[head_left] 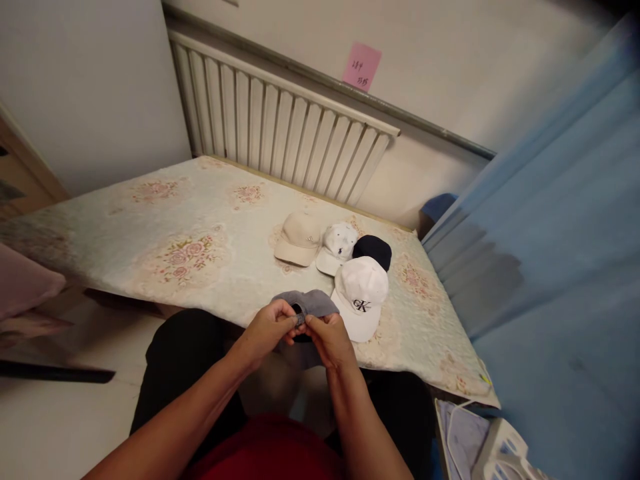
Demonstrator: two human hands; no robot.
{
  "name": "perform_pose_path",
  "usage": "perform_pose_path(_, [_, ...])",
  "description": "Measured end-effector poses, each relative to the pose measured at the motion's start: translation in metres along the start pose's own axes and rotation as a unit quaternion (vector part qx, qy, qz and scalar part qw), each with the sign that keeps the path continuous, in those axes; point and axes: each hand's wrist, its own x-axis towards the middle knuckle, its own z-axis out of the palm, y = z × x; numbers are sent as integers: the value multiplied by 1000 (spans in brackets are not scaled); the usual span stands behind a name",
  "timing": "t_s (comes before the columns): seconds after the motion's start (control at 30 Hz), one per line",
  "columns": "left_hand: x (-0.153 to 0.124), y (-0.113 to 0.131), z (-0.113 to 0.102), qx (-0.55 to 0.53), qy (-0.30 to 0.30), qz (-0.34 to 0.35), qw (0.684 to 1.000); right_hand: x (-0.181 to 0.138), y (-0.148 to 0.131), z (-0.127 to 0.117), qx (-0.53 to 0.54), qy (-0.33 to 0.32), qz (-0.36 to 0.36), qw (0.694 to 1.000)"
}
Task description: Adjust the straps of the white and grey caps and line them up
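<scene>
A grey baseball cap (317,301) is held over my lap at the table's front edge, its back strap towards me. My left hand (275,323) pinches the strap from the left, and my right hand (327,333) grips it from the right with the thumb on top. The fingers of both hands nearly meet at the strap, so its fastening is partly hidden. Just beyond lie a white cap with black CK lettering (363,290), a smaller white cap with a dark emblem (339,245), a beige cap (299,239) and a black cap (374,251).
The caps lie on a table with a floral cloth (235,233). Behind it runs a white radiator (280,120) under a pink note (362,67). A blue curtain (545,233) hangs at the right, above a white plastic object (507,450). A pink-covered seat (25,283) stands at left.
</scene>
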Motion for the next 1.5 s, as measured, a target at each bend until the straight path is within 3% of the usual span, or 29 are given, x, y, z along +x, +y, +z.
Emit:
perform_pose_path(0.17, [2,-4,-4,-18,-22,-5,1000,2,2,0,-11,12,0,1000])
perform_pose_path(0.53, [10,-11,-11,-144,-114,80,980,4,-1,6,46,-29,7,998])
perform_pose_path(0.87, [19,17,-18,-117,-93,129,980,23,-23,23,33,-59,-28,997])
perform_pose_path(1.17, [20,7,-18,-90,-67,118,987,26,-10,16,64,-91,1,994])
perform_pose_path(1.5, [25,0,-20,-85,-77,121,986,27,-8,18,52,-79,5,996])
